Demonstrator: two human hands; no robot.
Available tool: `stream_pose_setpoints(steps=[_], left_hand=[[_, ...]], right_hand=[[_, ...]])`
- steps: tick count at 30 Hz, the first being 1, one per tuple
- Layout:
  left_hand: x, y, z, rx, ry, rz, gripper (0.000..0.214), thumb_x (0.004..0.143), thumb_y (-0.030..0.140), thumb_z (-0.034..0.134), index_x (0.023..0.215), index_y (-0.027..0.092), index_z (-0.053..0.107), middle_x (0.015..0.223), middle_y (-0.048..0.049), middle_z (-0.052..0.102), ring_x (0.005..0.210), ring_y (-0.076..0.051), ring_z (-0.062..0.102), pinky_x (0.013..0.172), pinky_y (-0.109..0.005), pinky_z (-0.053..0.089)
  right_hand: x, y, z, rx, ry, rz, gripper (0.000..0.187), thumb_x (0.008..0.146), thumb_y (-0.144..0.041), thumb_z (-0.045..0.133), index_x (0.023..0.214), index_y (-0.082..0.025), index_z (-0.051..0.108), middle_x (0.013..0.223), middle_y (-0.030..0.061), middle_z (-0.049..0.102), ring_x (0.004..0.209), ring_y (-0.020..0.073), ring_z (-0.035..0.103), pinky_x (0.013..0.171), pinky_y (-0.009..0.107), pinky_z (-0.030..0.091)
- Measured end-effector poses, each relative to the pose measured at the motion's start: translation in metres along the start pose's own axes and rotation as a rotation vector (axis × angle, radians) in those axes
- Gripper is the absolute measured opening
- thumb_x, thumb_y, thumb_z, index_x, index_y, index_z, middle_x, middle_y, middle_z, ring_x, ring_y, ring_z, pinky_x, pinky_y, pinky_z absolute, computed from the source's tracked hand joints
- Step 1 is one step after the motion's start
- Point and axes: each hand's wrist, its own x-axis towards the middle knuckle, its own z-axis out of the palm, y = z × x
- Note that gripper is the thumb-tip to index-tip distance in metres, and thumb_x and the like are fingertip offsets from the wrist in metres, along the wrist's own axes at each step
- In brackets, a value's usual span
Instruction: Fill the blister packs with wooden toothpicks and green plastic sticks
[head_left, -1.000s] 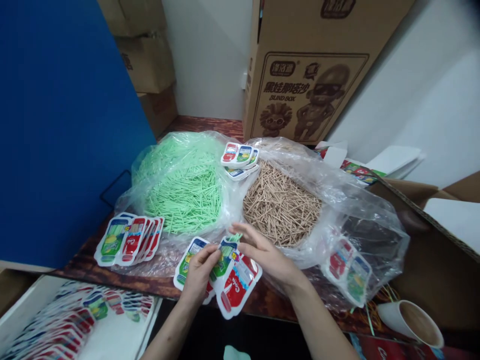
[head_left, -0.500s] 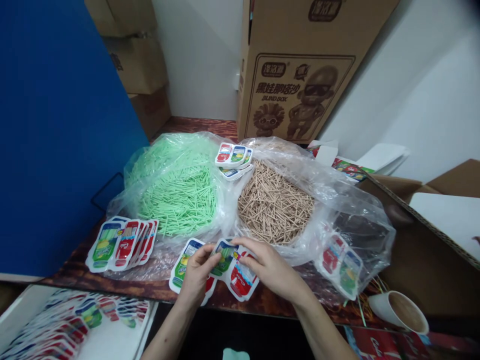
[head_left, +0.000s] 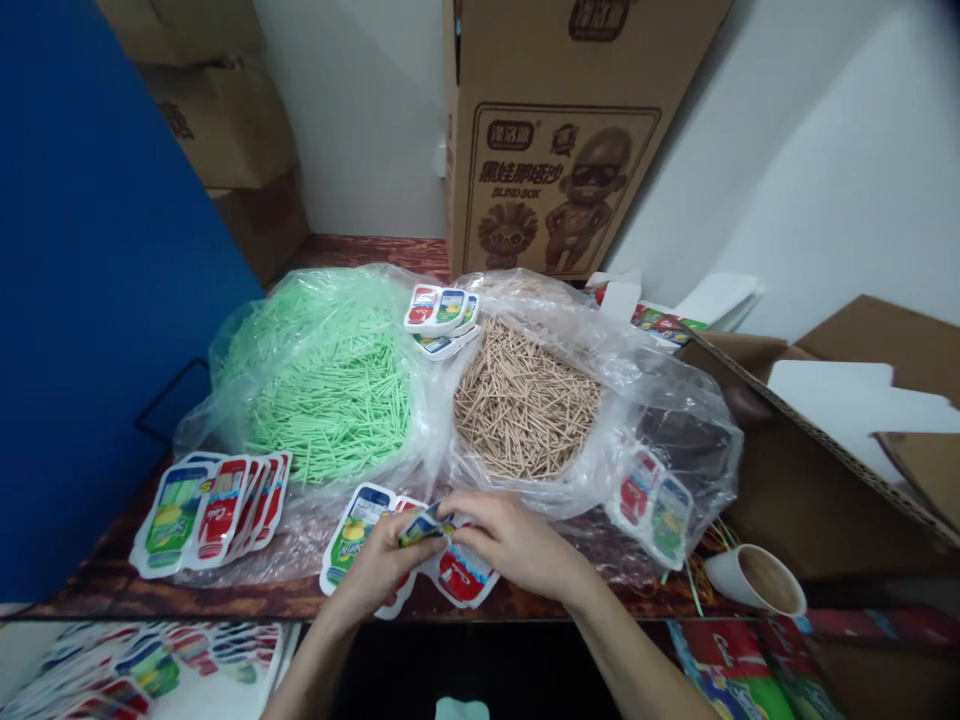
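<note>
My left hand (head_left: pixel 386 568) pinches the green half of a twin bottle-shaped packet (head_left: pixel 465 578), which is bent upward there. My right hand (head_left: pixel 514 545) grips the same packet near its middle, with the red half hanging below the fingers. Partly hidden under my left hand, another green-and-red packet (head_left: pixel 354 530) lies on the table edge. Beyond the hands, light-green sticks (head_left: pixel 337 400) fill a clear plastic bag on the left. Brown sticks (head_left: pixel 525 400) fill a second bag on the right.
Fanned packets (head_left: pixel 169 520) lie at left, a few more (head_left: pixel 436 310) between the bags, another (head_left: pixel 656 510) at right. A paper cup (head_left: pixel 754 580) stands tilted near the right edge. A printed carton (head_left: pixel 559 190) stands behind; below left, a white tray (head_left: pixel 259 690) holds many packets.
The packet's green half, flat and facing up before, is now folded up between my fingers. The camera view has shifted slightly, moving the background leftward.
</note>
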Motion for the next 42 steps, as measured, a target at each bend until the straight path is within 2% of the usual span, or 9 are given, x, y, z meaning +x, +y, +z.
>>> stream_pose_setpoints(steps=[7,11,14,18,21,27,33,38,42], left_hand=[[0.000,-0.006,0.002,0.001,-0.043,-0.082,0.026,0.069,0.039,0.074,0.075,0.015,0.068,0.063,0.0003,0.059,0.058,-0.013,0.048,0.056,-0.023,0.039],[0.002,0.001,0.005,0.047,0.071,-0.027,0.024,0.074,0.040,0.069,0.068,0.016,0.067,0.064,-0.0009,0.063,0.061,-0.015,0.053,0.060,-0.025,0.043],[0.001,0.002,0.012,0.060,0.105,0.025,0.020,0.072,0.037,0.069,0.070,0.017,0.070,0.073,-0.0028,0.069,0.070,-0.019,0.059,0.067,-0.026,0.046],[0.000,-0.003,0.025,0.004,0.157,0.011,0.024,0.068,0.034,0.072,0.086,0.018,0.074,0.078,-0.0030,0.071,0.074,-0.020,0.061,0.070,-0.028,0.048],[0.002,-0.003,0.033,-0.012,0.204,0.004,0.027,0.061,0.032,0.077,0.083,0.017,0.074,0.072,-0.0011,0.069,0.068,-0.019,0.060,0.067,-0.027,0.049],[0.007,-0.009,0.030,0.012,0.158,-0.002,0.023,0.067,0.036,0.074,0.075,0.015,0.073,0.067,-0.0012,0.068,0.065,-0.018,0.059,0.065,-0.027,0.048],[0.003,-0.024,0.019,-0.047,0.208,-0.024,0.029,0.067,0.043,0.074,0.065,0.015,0.067,0.062,-0.0014,0.066,0.059,-0.017,0.058,0.059,-0.026,0.047],[-0.005,-0.029,0.015,-0.196,0.344,-0.099,0.034,0.059,0.045,0.080,0.060,0.015,0.064,0.055,-0.0018,0.064,0.049,-0.015,0.056,0.050,-0.025,0.045],[-0.009,-0.031,0.010,-0.227,0.409,-0.125,0.035,0.055,0.045,0.082,0.060,0.015,0.064,0.054,-0.0004,0.063,0.047,-0.013,0.054,0.049,-0.023,0.043]], right_hand=[[-0.005,0.000,0.003,-0.046,0.142,0.044,0.039,0.087,-0.011,0.051,0.123,-0.025,0.057,0.113,0.0029,0.068,0.099,0.0173,0.063,0.086,0.027,0.043],[-0.009,0.013,0.009,-0.077,0.246,0.158,0.011,0.087,-0.015,0.055,0.082,-0.020,0.064,0.076,-0.0014,0.067,0.072,0.0143,0.060,0.066,0.022,0.039],[-0.012,0.027,0.019,-0.149,0.325,0.157,0.025,0.087,-0.021,0.060,0.063,-0.018,0.054,0.060,-0.0041,0.056,0.059,0.0113,0.051,0.058,0.022,0.032],[-0.013,0.038,0.033,-0.245,0.460,0.102,0.037,0.088,-0.031,0.061,0.056,-0.017,0.047,0.056,-0.0039,0.051,0.054,0.0104,0.044,0.056,0.024,0.027],[-0.014,0.040,0.038,-0.283,0.524,0.052,0.038,0.091,-0.030,0.057,0.057,-0.018,0.048,0.058,-0.0026,0.052,0.056,0.0111,0.045,0.058,0.025,0.027],[-0.016,0.041,0.038,-0.245,0.496,0.073,0.037,0.091,-0.030,0.056,0.057,-0.017,0.047,0.059,-0.0025,0.051,0.057,0.0110,0.045,0.058,0.024,0.028],[-0.004,0.053,0.016,0.037,0.302,0.166,0.030,0.091,-0.032,0.052,0.064,-0.017,0.055,0.060,-0.0040,0.052,0.060,0.0113,0.049,0.057,0.021,0.033],[0.026,0.075,-0.021,-0.049,0.546,0.252,0.019,0.085,-0.023,0.050,0.070,-0.018,0.061,0.067,-0.0019,0.060,0.066,0.0134,0.054,0.065,0.023,0.039],[0.050,0.082,-0.046,-0.315,0.593,0.258,0.019,0.085,-0.020,0.050,0.072,-0.018,0.064,0.076,0.0013,0.065,0.073,0.0154,0.058,0.072,0.026,0.040]])
